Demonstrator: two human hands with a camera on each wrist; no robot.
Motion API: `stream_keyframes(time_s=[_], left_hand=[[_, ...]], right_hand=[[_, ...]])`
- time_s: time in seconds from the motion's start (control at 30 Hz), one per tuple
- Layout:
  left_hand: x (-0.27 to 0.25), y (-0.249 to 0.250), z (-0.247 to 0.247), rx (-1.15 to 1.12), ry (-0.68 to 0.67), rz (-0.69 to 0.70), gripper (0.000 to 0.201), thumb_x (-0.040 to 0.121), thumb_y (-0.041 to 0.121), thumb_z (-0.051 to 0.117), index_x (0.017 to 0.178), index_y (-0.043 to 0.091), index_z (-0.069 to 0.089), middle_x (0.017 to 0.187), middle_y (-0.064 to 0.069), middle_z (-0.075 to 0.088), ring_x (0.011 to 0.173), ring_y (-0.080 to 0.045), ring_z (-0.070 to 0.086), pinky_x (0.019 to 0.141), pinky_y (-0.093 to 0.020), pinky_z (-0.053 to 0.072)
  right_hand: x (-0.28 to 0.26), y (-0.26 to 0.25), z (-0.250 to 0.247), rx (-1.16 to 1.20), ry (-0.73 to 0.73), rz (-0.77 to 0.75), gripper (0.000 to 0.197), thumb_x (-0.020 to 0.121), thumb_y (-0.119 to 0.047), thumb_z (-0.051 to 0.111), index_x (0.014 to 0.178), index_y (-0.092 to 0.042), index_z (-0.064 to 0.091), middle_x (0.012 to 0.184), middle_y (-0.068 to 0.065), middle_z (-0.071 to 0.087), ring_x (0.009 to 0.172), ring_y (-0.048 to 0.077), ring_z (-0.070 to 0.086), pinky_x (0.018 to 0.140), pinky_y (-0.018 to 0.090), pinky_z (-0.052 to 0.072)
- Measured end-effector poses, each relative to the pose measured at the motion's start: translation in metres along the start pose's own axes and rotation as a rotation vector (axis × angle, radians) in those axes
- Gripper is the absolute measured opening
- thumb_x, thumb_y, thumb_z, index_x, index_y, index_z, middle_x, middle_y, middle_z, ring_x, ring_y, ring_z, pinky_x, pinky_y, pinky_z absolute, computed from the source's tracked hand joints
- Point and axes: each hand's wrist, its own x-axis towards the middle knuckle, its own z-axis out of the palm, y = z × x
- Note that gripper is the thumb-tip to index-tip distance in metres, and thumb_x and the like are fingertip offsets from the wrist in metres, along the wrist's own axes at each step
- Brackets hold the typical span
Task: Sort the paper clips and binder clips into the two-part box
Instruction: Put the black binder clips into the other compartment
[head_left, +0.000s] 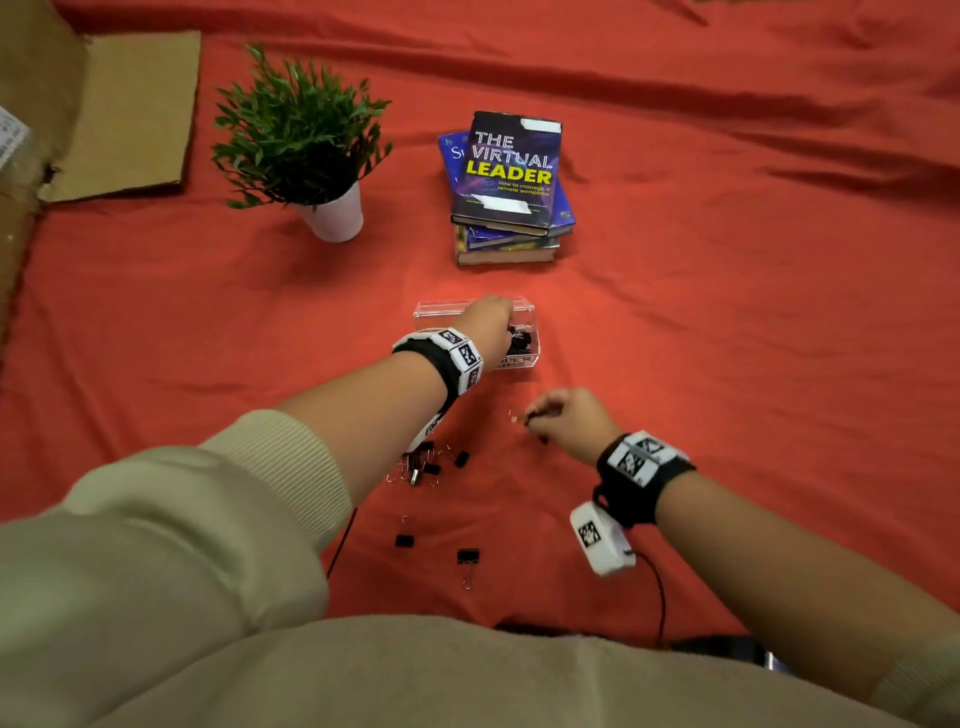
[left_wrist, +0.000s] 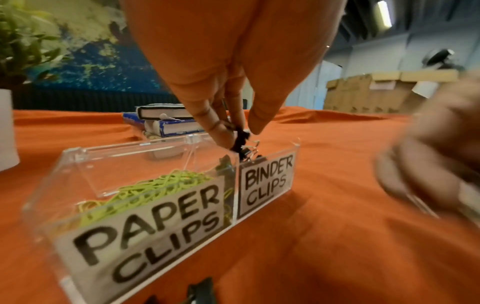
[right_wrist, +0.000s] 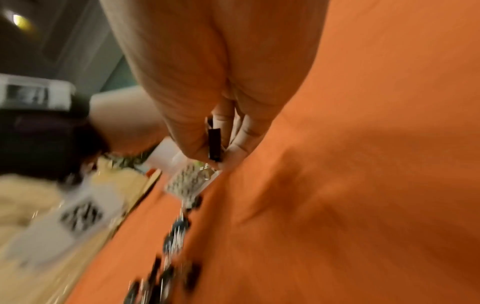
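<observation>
A clear two-part box (head_left: 431, 312) stands mid-cloth, labelled PAPER CLIPS and BINDER CLIPS (left_wrist: 155, 214). Yellow-green paper clips (left_wrist: 166, 183) lie in its left part and black binder clips (head_left: 521, 338) in its right part. My left hand (left_wrist: 237, 133) reaches over the box (head_left: 493, 322) and pinches a black binder clip (left_wrist: 240, 142) just above the binder-clip part. Nearer me, my right hand (head_left: 530, 418) pinches another black binder clip (right_wrist: 214, 144) just above the cloth. Loose binder clips and paper clips (head_left: 426, 465) lie scattered under my left forearm, with two more binder clips (head_left: 467, 556) closer to me.
A potted plant (head_left: 301, 140) stands at the back left and a stack of books (head_left: 511, 182) behind the box. Cardboard (head_left: 130, 114) lies at the far left. A red cloth (head_left: 753, 338) covers the surface. A black cable (head_left: 660, 587) hangs from my right wrist.
</observation>
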Motion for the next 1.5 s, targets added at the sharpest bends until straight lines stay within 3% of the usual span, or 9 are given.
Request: stream_keyframes(time_s=[0.13, 0.27, 0.53, 0.77, 1.03, 1.13, 1.27, 1.4, 1.5], left_hand=[[-0.014, -0.004, 0.007, 0.082, 0.015, 0.085, 0.027, 0.087, 0.007, 0.048, 0.111, 0.003, 0.062, 0.116, -0.016, 0.062, 0.113, -0.033, 0.052, 0.098, -0.040, 0.042], [-0.051, -0.019, 0.007, -0.037, 0.115, 0.086, 0.024, 0.086, 0.010, 0.051, 0.107, 0.009, 0.064, 0.110, -0.011, 0.062, 0.108, -0.027, 0.053, 0.094, -0.037, 0.043], [-0.143, -0.072, 0.041, 0.091, -0.128, 0.006, 0.024, 0.087, 0.023, 0.056, 0.109, 0.013, 0.060, 0.114, -0.006, 0.053, 0.110, -0.025, 0.052, 0.089, -0.034, 0.046], [-0.159, -0.075, 0.061, 0.167, -0.092, 0.020, 0.031, 0.086, 0.032, 0.060, 0.108, 0.010, 0.058, 0.113, -0.008, 0.054, 0.114, -0.026, 0.048, 0.096, -0.037, 0.042], [-0.169, -0.077, 0.056, 0.083, -0.037, 0.045, 0.027, 0.078, 0.016, 0.056, 0.105, 0.012, 0.055, 0.109, -0.006, 0.055, 0.107, -0.025, 0.049, 0.092, -0.031, 0.039], [-0.182, -0.084, 0.052, -0.069, -0.049, 0.041, 0.035, 0.078, 0.012, 0.057, 0.113, 0.013, 0.056, 0.109, -0.004, 0.055, 0.103, -0.020, 0.054, 0.091, -0.030, 0.044], [-0.211, -0.099, 0.055, -0.068, -0.182, 0.082, 0.039, 0.081, 0.015, 0.056, 0.120, 0.016, 0.057, 0.108, -0.002, 0.052, 0.100, -0.018, 0.054, 0.091, -0.032, 0.046], [-0.231, -0.103, 0.061, 0.028, -0.261, 0.158, 0.044, 0.082, 0.016, 0.053, 0.126, 0.021, 0.054, 0.110, -0.002, 0.049, 0.103, -0.018, 0.052, 0.086, -0.030, 0.045], [-0.233, -0.102, 0.064, 0.108, -0.292, 0.178, 0.042, 0.083, 0.014, 0.049, 0.124, 0.021, 0.054, 0.110, -0.005, 0.047, 0.104, -0.022, 0.050, 0.083, -0.036, 0.048]], right_hand=[[0.039, -0.033, -0.032, 0.022, 0.145, -0.037, 0.022, 0.075, 0.007, 0.063, 0.068, -0.014, 0.063, 0.057, 0.003, 0.059, 0.040, -0.004, 0.052, 0.052, 0.017, 0.045], [0.069, -0.057, -0.033, -0.286, 0.208, -0.096, 0.012, 0.073, -0.004, 0.063, 0.083, -0.004, 0.070, 0.081, 0.015, 0.070, 0.074, 0.025, 0.064, 0.071, 0.032, 0.050], [0.059, -0.069, -0.004, -0.649, 0.128, -0.347, 0.027, 0.080, -0.008, 0.057, 0.107, -0.003, 0.061, 0.111, 0.014, 0.055, 0.109, 0.031, 0.049, 0.094, 0.039, 0.043], [0.005, -0.039, 0.076, -0.688, -0.285, -0.338, 0.020, 0.081, -0.018, 0.060, 0.098, -0.006, 0.060, 0.106, 0.014, 0.056, 0.100, 0.030, 0.055, 0.086, 0.036, 0.044], [-0.010, -0.027, 0.074, -0.583, -0.351, -0.338, 0.026, 0.075, -0.007, 0.060, 0.101, -0.005, 0.059, 0.102, 0.012, 0.060, 0.093, 0.027, 0.058, 0.081, 0.031, 0.043], [-0.034, -0.025, 0.072, -0.598, -0.528, -0.424, 0.024, 0.077, -0.009, 0.062, 0.101, -0.007, 0.063, 0.096, 0.007, 0.058, 0.085, 0.019, 0.055, 0.074, 0.027, 0.043], [-0.065, -0.014, 0.083, -0.741, -0.753, -0.600, 0.024, 0.079, -0.005, 0.058, 0.102, -0.006, 0.066, 0.101, 0.013, 0.054, 0.091, 0.026, 0.053, 0.081, 0.033, 0.043], [-0.073, -0.004, 0.091, -0.878, -0.753, -0.652, 0.032, 0.091, -0.010, 0.049, 0.121, -0.005, 0.057, 0.116, 0.015, 0.048, 0.108, 0.029, 0.048, 0.087, 0.035, 0.039], [-0.074, 0.001, 0.089, -0.968, -0.728, -0.660, 0.027, 0.094, -0.014, 0.042, 0.118, -0.004, 0.053, 0.118, 0.014, 0.043, 0.105, 0.031, 0.048, 0.084, 0.039, 0.044]])
